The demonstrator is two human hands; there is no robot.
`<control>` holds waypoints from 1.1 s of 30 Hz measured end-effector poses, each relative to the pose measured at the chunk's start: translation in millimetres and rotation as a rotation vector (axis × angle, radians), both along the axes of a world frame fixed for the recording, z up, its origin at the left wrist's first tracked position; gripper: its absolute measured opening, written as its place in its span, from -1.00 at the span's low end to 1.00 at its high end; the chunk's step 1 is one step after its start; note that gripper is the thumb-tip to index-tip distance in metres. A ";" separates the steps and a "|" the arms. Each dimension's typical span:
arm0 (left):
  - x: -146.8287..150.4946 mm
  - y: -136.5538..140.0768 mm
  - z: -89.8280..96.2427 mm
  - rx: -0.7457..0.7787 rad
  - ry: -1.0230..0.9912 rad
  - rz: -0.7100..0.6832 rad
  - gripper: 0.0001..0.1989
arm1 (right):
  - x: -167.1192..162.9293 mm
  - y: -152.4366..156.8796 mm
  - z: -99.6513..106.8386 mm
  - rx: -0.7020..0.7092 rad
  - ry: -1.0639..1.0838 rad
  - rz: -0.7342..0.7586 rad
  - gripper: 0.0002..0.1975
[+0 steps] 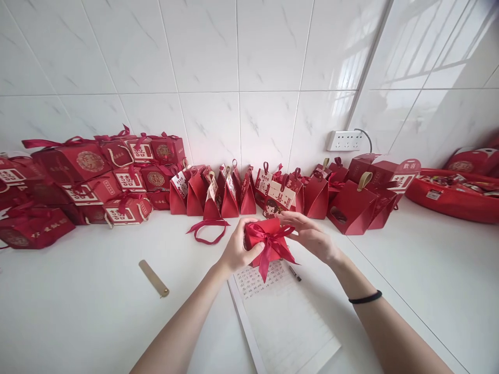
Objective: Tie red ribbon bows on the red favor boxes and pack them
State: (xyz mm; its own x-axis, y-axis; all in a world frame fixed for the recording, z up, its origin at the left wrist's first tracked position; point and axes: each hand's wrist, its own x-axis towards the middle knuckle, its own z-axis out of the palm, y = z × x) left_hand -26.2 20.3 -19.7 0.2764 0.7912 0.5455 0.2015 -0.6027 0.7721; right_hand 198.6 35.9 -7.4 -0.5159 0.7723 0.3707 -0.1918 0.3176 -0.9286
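Closest to me, my left forearm (183, 323) and right forearm (376, 306) slant up from the lower edge. Beyond them the tiled wall (268, 57) fills the upper view, and the white worktop (93, 306) spreads below it. Along the back I have piled red boxes (97, 189) on the left, a row of tent-shaped boxes (248, 197) across the middle, and a red basin (444, 200) at far right. A lined notebook (290, 322), partly written on, lies in front of me.

My left grip (237, 249) clasps the red box (268, 226) over the notebook's far end, thumb against its bow (268, 240). My right grip (317, 241) grasps nothing: its fingers stretch out at the box's right side, and I can't tell whether they touch it. I judge the step in hand to be steadying the box and tidying its bow; the next move calls for a firm left hold and a light right touch, so the loops aren't crushed.

Smaller still, a gold-coloured strip (154, 279) lies well apart to the left, a loose ribbon (210, 242) near my left grip, and a pen (295, 272) right of the box.
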 end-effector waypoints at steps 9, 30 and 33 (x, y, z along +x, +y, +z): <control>3.2 -3.0 -2.7 0.115 0.025 0.052 -0.58 | -8.6 -6.1 9.0 0.118 -0.162 -0.183 -0.72; 16.8 -4.9 -9.8 0.237 -0.211 0.290 -0.88 | -26.5 -7.1 2.4 -0.079 -0.072 -0.332 -0.57; 16.8 -5.2 -8.9 0.153 -0.315 0.281 -0.95 | -28.3 -6.9 3.2 -0.113 -0.042 -0.326 -0.55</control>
State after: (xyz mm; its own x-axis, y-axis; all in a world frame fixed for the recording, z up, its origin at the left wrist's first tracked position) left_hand -9.4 15.1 -28.6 -0.1360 0.7156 0.6852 0.1431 -0.6702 0.7283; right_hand 170.3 28.9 -4.2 -0.2479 0.9340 0.2571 -0.0581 0.2506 -0.9664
